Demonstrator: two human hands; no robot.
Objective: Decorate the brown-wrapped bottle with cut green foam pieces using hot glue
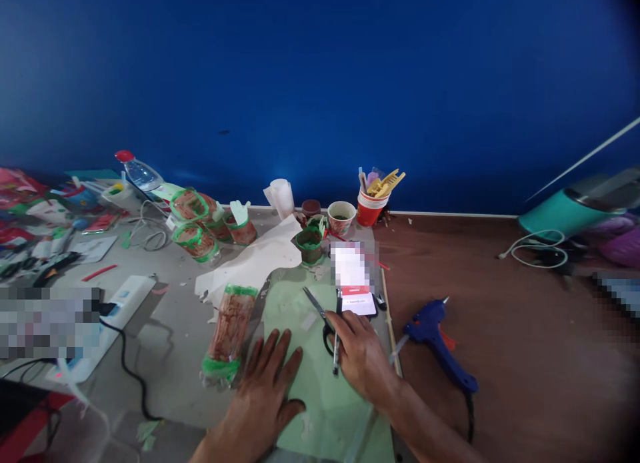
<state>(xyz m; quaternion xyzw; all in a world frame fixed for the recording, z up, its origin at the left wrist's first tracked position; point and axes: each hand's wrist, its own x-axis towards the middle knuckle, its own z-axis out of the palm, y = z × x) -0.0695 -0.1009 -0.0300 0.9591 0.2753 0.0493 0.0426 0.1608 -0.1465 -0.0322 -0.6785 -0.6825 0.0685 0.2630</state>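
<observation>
- Spreading the left hand point(265, 397) wide, palm down, on the left part of the pale green sheet point(320, 409), just beside the brown-and-green wrapped roll point(233, 326).
- Bending the fingers of the right hand point(364, 356) over the scissors point(317, 304) and pen point(336, 361), above the same sheet; cannot tell whether either is firmly gripped.
- Pointing scissor blades up and left, black handle by the pen.
- Lying just beyond the right hand: phone point(357, 303), screen lit, mostly pixelated; showing a red band with white lettering too small to read, then a line seemingly ending in ".com".
- Resting right of the sheet on the brown part of the worktop point(425, 263): blue glue gun point(436, 336), nozzle up and right, no readable brand.
- Standing behind the phone: patterned paper cup point(342, 217), and stacked red-and-white cups point(369, 213) holding yellow plastic forks point(390, 183); print unreadable.
- Set behind the roll: torn white sheet point(255, 256), and small brown-and-green containers point(194, 239) to its left.
- Leaning farther left: clear bottle point(145, 176) with red cap, label unreadable.
- Lying left: white power strip point(117, 316), partly pixelated.
</observation>
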